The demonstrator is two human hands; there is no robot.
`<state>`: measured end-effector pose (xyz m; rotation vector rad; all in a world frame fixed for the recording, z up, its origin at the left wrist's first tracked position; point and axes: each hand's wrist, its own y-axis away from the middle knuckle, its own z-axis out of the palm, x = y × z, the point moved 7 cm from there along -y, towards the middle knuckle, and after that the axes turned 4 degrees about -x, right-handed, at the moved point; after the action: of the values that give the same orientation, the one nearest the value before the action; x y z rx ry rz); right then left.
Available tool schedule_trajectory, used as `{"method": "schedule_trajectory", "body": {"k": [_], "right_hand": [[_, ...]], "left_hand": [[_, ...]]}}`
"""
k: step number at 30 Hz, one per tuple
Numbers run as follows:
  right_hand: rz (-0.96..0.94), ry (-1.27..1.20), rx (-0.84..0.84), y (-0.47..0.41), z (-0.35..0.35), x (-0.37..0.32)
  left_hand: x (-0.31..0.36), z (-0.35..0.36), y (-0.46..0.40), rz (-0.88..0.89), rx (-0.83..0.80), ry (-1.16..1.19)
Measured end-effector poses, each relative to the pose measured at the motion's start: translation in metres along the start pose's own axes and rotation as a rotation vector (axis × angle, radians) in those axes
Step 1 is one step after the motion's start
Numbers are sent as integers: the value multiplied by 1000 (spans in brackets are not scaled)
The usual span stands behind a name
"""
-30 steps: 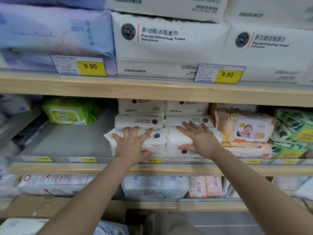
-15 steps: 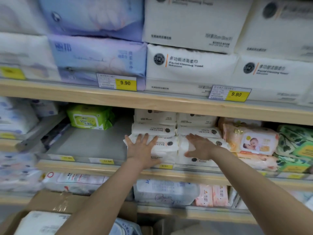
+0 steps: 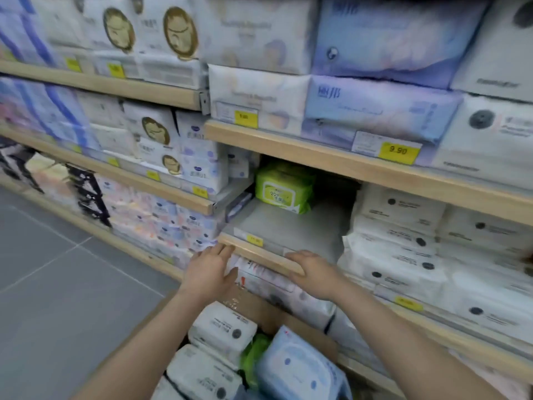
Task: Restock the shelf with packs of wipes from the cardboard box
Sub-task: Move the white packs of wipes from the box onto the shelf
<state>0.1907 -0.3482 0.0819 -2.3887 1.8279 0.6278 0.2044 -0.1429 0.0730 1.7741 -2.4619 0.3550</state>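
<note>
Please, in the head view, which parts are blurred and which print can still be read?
Head view: strong motion blur at the left shelves and on the white packs; the 9.90 tag is readable; both hands are fairly sharp; wide-angle lens bends the shelf lines.

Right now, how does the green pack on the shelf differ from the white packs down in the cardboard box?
The green pack is lime green with a pale label; the white packs are white with a small dark round mark. The green pack sits alone at the back of the grey shelf; the white packs lie several together in the cardboard box. Both are soft, plastic-wrapped packs, and neither hand touches them.
</note>
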Motion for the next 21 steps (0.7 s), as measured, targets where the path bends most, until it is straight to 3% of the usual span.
{"method": "schedule_trajectory", "body": {"k": [6, 12, 17, 21], "right_hand": [[-117, -64, -137, -48, 92, -78], [-123, -54, -306, -63, 178, -89], [-42, 92, -314, -69, 222, -72], [-12, 49, -239, -74, 231, -66]], "left_hand": [[-112, 34, 79, -238, -66, 56], [-160, 98, 138, -328, -234, 38], [-178, 148, 165, -383, -356, 8], [-180, 171, 175, -403, -406, -12]]}}
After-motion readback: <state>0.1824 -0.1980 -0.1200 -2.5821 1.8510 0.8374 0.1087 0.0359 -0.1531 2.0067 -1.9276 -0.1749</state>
